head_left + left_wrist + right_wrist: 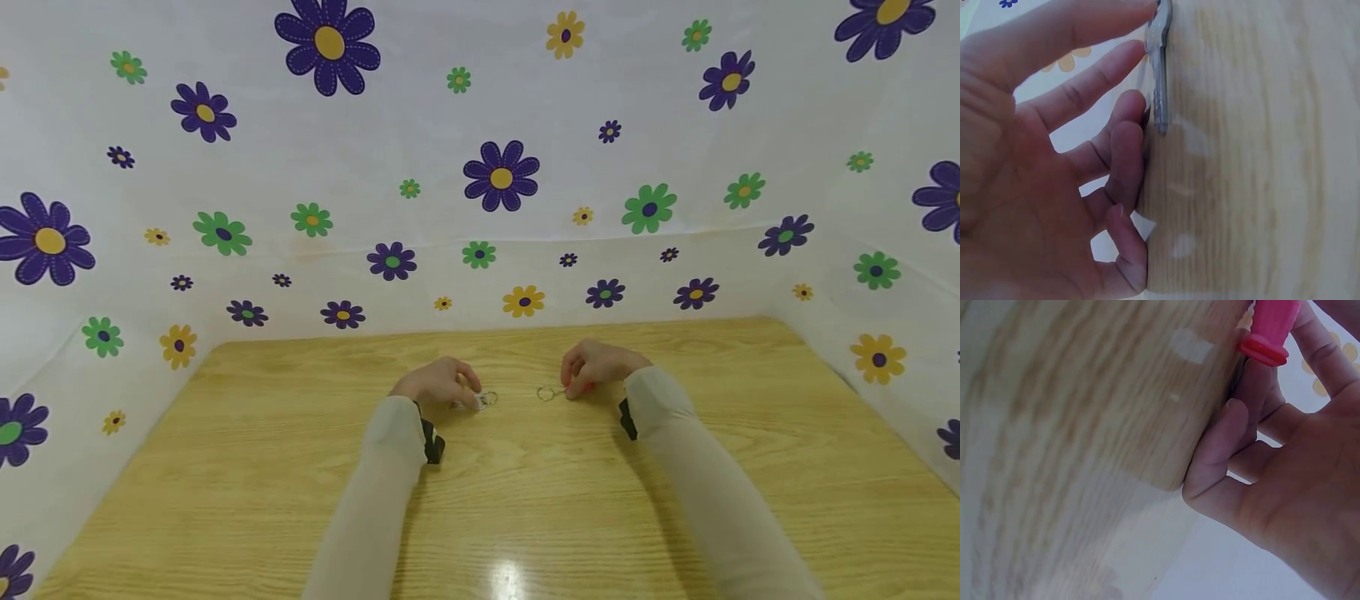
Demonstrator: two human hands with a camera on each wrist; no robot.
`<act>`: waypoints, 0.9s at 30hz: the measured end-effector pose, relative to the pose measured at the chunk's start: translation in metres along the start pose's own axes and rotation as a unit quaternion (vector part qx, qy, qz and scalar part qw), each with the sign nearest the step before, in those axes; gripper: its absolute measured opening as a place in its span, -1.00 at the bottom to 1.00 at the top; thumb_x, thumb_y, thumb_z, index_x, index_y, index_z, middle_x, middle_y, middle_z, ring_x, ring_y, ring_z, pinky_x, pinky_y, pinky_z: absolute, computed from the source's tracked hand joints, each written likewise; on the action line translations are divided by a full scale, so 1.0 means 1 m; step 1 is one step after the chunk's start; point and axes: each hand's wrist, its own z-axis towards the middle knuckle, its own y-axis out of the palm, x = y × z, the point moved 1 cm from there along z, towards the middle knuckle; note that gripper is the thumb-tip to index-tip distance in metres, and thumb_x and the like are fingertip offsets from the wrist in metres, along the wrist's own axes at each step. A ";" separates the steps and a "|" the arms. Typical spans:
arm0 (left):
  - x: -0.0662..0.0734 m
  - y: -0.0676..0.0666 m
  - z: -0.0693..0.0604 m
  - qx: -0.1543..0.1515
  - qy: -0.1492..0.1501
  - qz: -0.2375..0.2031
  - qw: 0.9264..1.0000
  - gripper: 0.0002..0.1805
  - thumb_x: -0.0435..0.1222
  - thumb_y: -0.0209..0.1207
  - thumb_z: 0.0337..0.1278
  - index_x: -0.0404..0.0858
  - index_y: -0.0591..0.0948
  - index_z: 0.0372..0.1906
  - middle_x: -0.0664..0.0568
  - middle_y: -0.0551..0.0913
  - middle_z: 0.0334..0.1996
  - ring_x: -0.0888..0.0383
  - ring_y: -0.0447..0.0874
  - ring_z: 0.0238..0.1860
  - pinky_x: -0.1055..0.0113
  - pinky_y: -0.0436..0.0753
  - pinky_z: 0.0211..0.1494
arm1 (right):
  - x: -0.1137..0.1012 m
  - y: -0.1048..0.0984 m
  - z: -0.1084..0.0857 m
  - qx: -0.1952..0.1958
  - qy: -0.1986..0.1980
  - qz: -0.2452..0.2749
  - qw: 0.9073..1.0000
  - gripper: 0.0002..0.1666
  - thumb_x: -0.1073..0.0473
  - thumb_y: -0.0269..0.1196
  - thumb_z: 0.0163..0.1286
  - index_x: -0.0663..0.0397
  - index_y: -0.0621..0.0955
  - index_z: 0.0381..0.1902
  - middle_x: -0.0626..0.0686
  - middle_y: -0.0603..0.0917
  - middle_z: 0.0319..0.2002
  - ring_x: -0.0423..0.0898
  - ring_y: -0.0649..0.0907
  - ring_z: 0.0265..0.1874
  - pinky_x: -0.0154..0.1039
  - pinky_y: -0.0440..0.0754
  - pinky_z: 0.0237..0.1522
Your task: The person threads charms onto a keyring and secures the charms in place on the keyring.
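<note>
In the left wrist view, the thumb and index finger of my left hand (pixel 437 382) pinch a silver key (pixel 1159 81) by its head, and its toothed blade points back towards the wrist. A small metal ring (pixel 496 398) sticks out beyond those fingertips in the head view. Across a short gap, my right hand (pixel 602 363) holds a pink-red keychain piece (pixel 1271 328) with a flared end between thumb and index finger. Its metal ring (pixel 538 395) faces the left hand. The two rings are apart. Fingers hide most of both pieces, and the lower fingers touch the tabletop.
Both hands are over the far part of a wooden table (pixel 517 500). A white cloth with printed flowers (pixel 420 275) hangs behind the table and along both sides. Black wrist straps (pixel 432 442) sit below each cuff.
</note>
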 end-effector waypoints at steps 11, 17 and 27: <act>0.000 0.008 -0.001 0.055 -0.036 0.011 0.998 -0.72 -0.32 0.47 0.08 -0.27 0.70 -0.10 -0.02 0.63 -0.16 0.14 0.44 -0.34 0.27 0.45 -0.16 | -0.001 0.001 0.000 0.014 -0.019 -0.015 1.000 -0.90 0.42 0.36 0.25 0.37 0.62 -0.37 -0.09 0.53 -0.53 -0.21 0.43 -0.51 -0.35 0.38 -0.37; 0.002 0.012 -0.001 0.074 -0.033 0.028 0.996 -0.76 -0.31 0.46 0.10 -0.27 0.71 -0.14 0.01 0.66 -0.29 0.14 0.43 -0.33 0.25 0.50 -0.16 | -0.005 -0.002 -0.002 0.012 -0.008 -0.040 0.999 -0.91 0.40 0.34 0.26 0.30 0.61 -0.41 -0.09 0.51 -0.52 -0.19 0.43 -0.50 -0.34 0.38 -0.36; 0.008 0.014 -0.006 0.089 -0.025 0.044 0.995 -0.80 -0.37 0.41 0.17 -0.31 0.61 -0.21 -0.03 0.59 -0.38 0.11 0.43 -0.37 0.29 0.45 -0.28 | -0.002 -0.003 -0.005 0.031 -0.001 -0.005 0.999 -0.94 0.42 0.31 0.24 0.30 0.60 -0.39 -0.01 0.63 -0.46 -0.19 0.48 -0.53 -0.36 0.42 -0.44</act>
